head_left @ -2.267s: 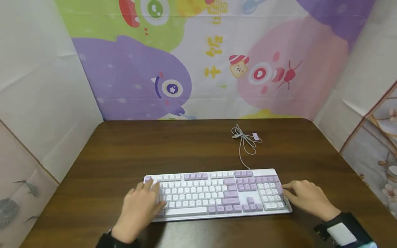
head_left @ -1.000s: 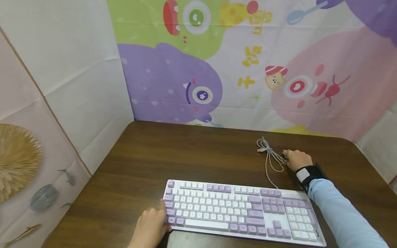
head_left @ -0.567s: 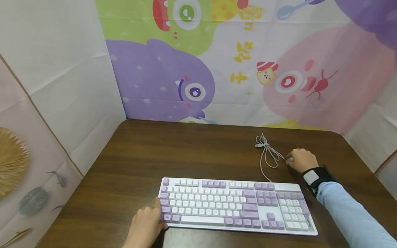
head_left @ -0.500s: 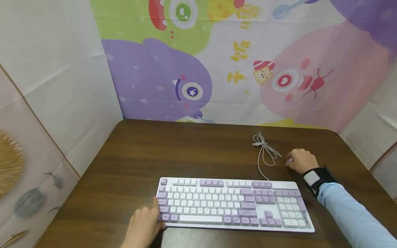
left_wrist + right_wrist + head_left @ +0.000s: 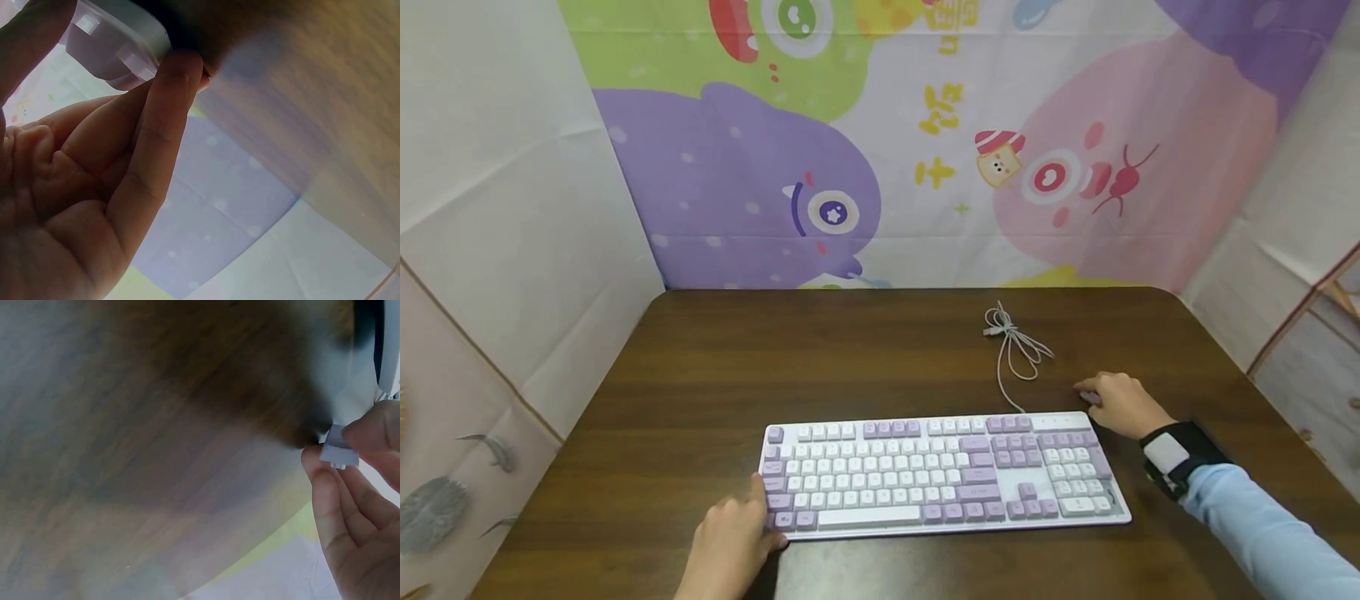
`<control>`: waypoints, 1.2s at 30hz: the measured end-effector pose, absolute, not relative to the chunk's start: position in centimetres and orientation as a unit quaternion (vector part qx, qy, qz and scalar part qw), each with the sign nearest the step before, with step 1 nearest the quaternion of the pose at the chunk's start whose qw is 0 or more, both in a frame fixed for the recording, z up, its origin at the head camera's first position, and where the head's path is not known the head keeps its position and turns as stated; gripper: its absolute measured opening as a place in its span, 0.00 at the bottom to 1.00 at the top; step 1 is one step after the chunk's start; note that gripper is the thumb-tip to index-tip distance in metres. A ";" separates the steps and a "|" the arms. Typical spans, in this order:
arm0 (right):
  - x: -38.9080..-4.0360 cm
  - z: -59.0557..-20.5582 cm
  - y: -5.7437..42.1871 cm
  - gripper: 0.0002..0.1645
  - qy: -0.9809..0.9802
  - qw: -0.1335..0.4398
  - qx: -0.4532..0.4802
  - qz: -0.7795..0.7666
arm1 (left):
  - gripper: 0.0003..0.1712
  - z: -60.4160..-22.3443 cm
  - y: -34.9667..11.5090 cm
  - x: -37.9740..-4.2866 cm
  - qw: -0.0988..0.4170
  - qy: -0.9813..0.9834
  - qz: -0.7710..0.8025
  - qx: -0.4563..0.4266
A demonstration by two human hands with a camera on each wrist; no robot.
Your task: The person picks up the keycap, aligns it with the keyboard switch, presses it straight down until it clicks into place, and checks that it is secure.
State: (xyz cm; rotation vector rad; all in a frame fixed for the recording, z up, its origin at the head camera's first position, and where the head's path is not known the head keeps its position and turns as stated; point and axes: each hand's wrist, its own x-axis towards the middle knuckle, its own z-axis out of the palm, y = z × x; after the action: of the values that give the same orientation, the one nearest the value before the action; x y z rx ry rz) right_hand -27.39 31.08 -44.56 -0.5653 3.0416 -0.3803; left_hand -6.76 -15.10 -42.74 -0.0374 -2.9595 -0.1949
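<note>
A white keyboard [image 5: 870,518] with white and light purple keycaps lies on the table. My left hand [image 5: 726,537] grips its front left corner, thumb at the front edge and index finger along the left side. In the left wrist view, the fingers bend around the keyboard's corner [image 5: 150,37]. Just beyond the far right corner, my right hand [image 5: 1126,404] pinches a loose light purple keycap [image 5: 1090,397] between thumb and fingers. The right wrist view shows a white stem protruding from the keycap [image 5: 339,453]. A bare switch [image 5: 1115,497] shows at the number pad's lower right.
The keyboard's tied pale cable [image 5: 1015,337] with its USB plug lies behind the keyboard. A brown wooden table [image 5: 820,350] carries everything. A cartoon-printed cloth [image 5: 925,233] stands along the far edge, with pale panels on both sides.
My left hand has gone from over the keys to the keyboard's left edge. My right hand took the keycap from beside the cable and has come nearer to the keyboard with it.
</note>
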 end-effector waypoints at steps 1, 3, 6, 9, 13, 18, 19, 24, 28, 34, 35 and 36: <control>-27.2 -44.5 31.2 0.20 0.975 0.014 -0.178 -0.129 | 0.44 -42.8 -15.1 -6.8 0.089 -0.994 -0.065 -0.014; -26.9 -44.3 31.7 0.19 0.972 0.018 -0.174 -0.155 | 0.44 -42.8 -15.0 -6.8 0.091 -0.994 -0.065 -0.016; -26.3 -43.7 32.3 0.16 0.963 0.023 -0.171 -0.207 | 0.45 -42.9 -14.8 -6.9 0.089 -0.994 -0.067 -0.017; -25.5 -42.9 32.8 0.14 0.952 0.045 -0.164 -0.254 | 0.45 -42.8 -14.8 -6.8 0.079 -0.994 -0.069 -0.014; -24.3 -41.9 33.3 0.18 0.933 0.091 -0.161 -0.309 | 0.46 -42.7 -14.8 -6.7 0.067 -0.995 -0.070 -0.010; -22.9 -41.1 33.8 0.16 0.913 0.131 -0.186 -0.338 | 0.45 -42.6 -14.7 -6.8 0.066 -0.995 -0.073 -0.008; -22.6 -40.9 33.9 0.15 0.910 0.133 -0.200 -0.339 | 0.45 -42.6 -14.7 -6.8 0.065 -0.995 -0.074 -0.007; -21.3 -40.5 34.4 0.16 0.884 0.127 -0.279 -0.354 | 0.45 -42.6 -14.7 -6.8 0.051 -0.996 -0.078 0.000; -20.5 -40.4 34.3 0.17 0.875 0.129 -0.290 -0.364 | 0.45 -42.6 -14.8 -6.9 0.046 -0.996 -0.079 0.001; -18.9 -41.5 34.4 0.13 0.881 0.135 -0.272 -0.364 | 0.44 -42.8 -14.8 -7.0 0.056 -0.994 -0.088 -0.005; -18.6 -41.8 34.4 0.13 0.882 0.136 -0.268 -0.364 | 0.45 -42.8 -14.8 -7.0 0.057 -0.994 -0.089 -0.006; -18.3 -42.1 34.5 0.12 0.882 0.134 -0.267 -0.365 | 0.46 -42.8 -14.7 -7.0 0.056 -0.994 -0.089 -0.006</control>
State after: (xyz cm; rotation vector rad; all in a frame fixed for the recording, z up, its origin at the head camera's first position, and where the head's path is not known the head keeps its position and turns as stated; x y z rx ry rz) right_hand -18.29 34.50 -42.07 -0.7735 2.5571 -1.0568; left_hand -7.01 -14.74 -42.82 -0.0173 -3.0181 -0.2689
